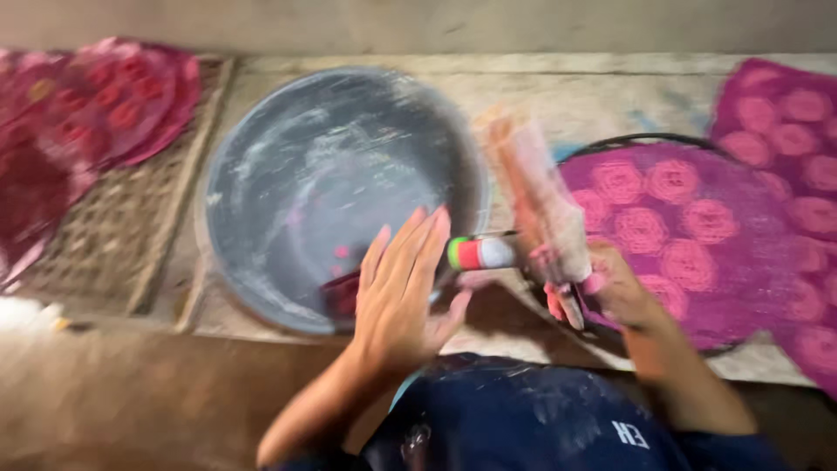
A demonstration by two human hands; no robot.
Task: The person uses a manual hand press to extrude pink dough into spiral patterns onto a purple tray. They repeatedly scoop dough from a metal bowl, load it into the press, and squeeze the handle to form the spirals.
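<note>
My left hand (403, 288) is raised flat with its fingers apart, over the near rim of a large grey round basin (288, 157); it holds nothing. My right hand (602, 283) grips a blurred, upright pinkish brush-like tool (536, 196) stained with pink dye. A small cylinder with green, red and white bands (479, 253) sits just left of that hand, between my two hands. Under the right hand lies a round purple sheet patterned with pink rosettes (689, 235) on a dark round frame.
A second purple rosette sheet (798, 139) lies at the far right. Dark red patterned sheets (96, 105) rest on a woven mat (113, 235) at the left. Pink specks dot the basin's bottom. My dark blue, dusty knee (532, 419) fills the foreground.
</note>
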